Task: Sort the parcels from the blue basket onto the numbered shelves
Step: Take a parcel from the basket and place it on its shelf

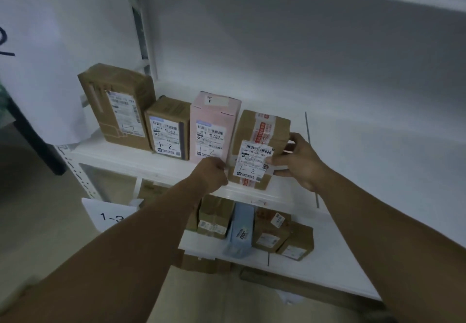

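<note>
We have the taped brown parcel (262, 128) marked 1-2 on the white shelf (121, 155), just at the pink box's (214, 121) 3 o'clock. Our right hand (300, 161) grips it from 3 o'clock, thumb across its label. Our left hand (213, 174) is curled at its 8 o'clock corner. Whether it grips, we cannot tell.

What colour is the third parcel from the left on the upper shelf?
The parcel is pale pink, clearest in the head view.
</note>
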